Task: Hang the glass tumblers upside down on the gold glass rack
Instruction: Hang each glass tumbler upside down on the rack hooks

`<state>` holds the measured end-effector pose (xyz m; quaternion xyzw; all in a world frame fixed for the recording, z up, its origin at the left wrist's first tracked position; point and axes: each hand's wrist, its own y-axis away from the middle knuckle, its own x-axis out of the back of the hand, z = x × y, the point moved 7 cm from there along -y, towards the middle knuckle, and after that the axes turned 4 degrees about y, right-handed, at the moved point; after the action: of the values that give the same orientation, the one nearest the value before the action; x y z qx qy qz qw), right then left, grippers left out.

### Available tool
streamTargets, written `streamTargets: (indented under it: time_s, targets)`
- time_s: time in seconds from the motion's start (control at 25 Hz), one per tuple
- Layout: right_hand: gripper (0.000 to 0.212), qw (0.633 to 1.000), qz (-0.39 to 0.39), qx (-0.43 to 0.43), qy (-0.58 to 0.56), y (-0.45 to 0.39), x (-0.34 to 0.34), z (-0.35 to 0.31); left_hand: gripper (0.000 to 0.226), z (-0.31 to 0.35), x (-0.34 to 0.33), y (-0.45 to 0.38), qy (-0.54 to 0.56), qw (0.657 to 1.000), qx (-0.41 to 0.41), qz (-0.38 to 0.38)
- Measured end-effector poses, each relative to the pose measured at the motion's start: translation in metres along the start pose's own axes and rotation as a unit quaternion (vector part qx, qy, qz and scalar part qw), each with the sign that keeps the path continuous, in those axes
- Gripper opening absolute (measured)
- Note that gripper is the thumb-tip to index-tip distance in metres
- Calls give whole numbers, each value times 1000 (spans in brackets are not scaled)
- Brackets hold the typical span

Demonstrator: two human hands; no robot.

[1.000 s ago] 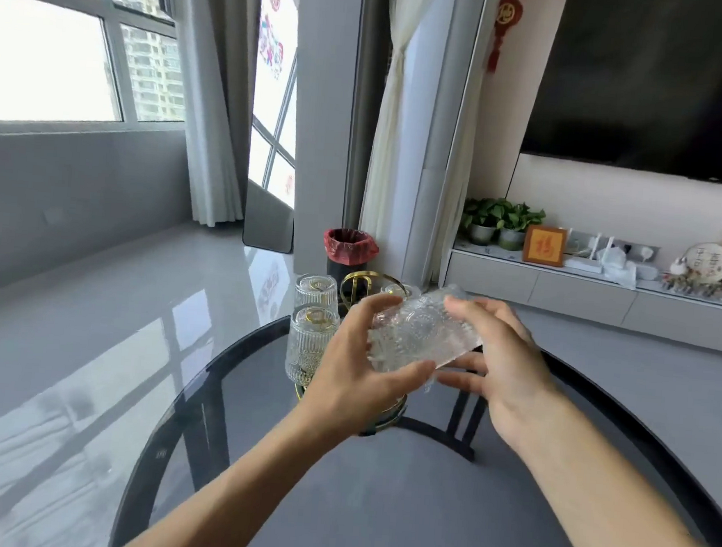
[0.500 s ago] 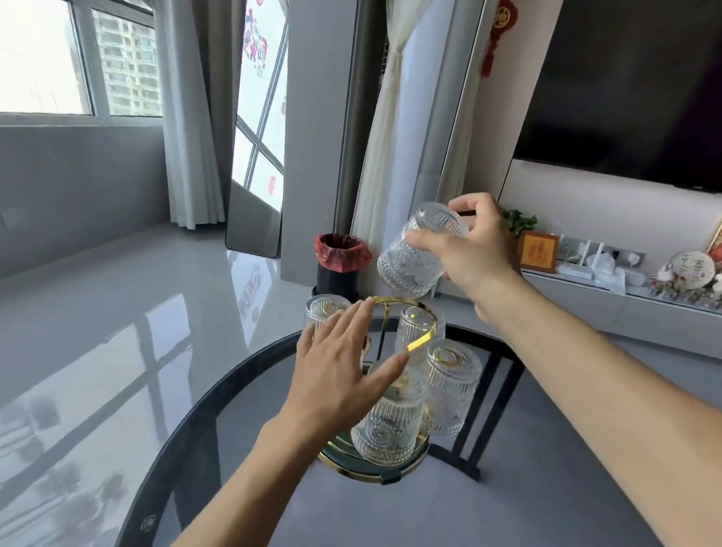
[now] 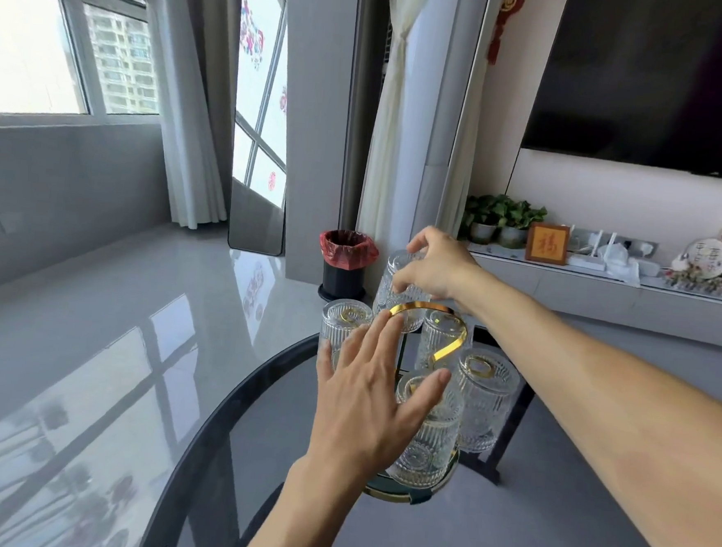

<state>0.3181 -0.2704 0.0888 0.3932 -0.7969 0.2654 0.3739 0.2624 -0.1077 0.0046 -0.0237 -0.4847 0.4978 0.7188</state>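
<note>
The main risk is glass striking glass. The right hand (image 3: 432, 269), just above the middle of the frame, grips a clear ribbed glass tumbler (image 3: 396, 293) upside down by its base, and the tumbler's rim hangs right beside the gold loop handle (image 3: 429, 310) of the gold glass rack (image 3: 447, 352). If the rim comes down off the peg, which is hidden behind the loop, it could knock the neighbouring hung tumbler (image 3: 440, 338) or tip the whole rack. Wet or smooth glass could also slip from a grip that covers only the base.

The left hand (image 3: 367, 406) is spread wide and flat, holding nothing, its fingertips close to the loop and its thumb near the nearest hung tumbler (image 3: 428, 440); a careless nudge there could shift the rack on the round dark glass desk (image 3: 218, 455).

The held tumbler is transparent, with vertical ribs and an embossed pattern. Four others appear already hung mouth-down around the rack at centre frame, including one at left (image 3: 343, 323) and one at right (image 3: 485, 393).
</note>
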Motion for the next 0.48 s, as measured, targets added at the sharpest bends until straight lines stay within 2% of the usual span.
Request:
streamTargets:
  time_s: [0.2,0.48]
  targets:
    - [26,996,-40,-30,69,-1,-18,5,77,1,-2,0,8,1000,7,-5]
    - [39,975,-97,-50,191,-10,-33,10,75,0,-3,1,36,999,18,1]
